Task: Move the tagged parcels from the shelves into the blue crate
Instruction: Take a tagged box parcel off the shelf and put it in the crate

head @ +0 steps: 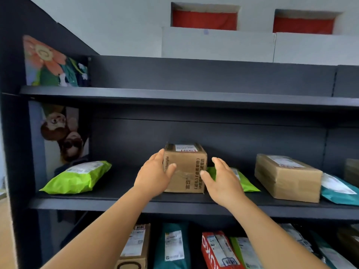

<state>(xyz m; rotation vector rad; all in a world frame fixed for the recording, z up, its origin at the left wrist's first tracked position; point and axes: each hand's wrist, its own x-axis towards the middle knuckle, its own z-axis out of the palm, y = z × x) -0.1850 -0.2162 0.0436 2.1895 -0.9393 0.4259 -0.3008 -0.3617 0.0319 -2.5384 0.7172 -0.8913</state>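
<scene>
A dark metal shelving unit [174, 202] fills the room ahead, with a pale wall and 2 red-curtained window recesses [205, 20] above it. Colourful cartoon pictures [56, 65] are stuck to the inside of the left end panel.

On the middle shelf a small cardboard box [189, 167] stands upright near the centre, a white label on its top and clear tape across its near face. The left hand [154, 176] lies against the box's left side, fingers reaching along that side and the thumb curled onto the near face. The right hand [223, 180] hovers just right of the box with fingers spread and relaxed, thumb close to the near right corner; whether it touches the cardboard is hard to tell.

Left of the box, well apart, lies a puffy green mailer bag [77, 177]. A 2nd green mailer [242, 179] lies just right of the box, partly behind the right hand. Further right sits a larger cardboard box [287, 175] with a teal mailer [338, 191] touching its right end.

The lower shelf holds a row of labelled parcels: a cardboard box [136, 247], a teal bag [172, 247], a red parcel [217, 251] and more bags to the right.
</scene>
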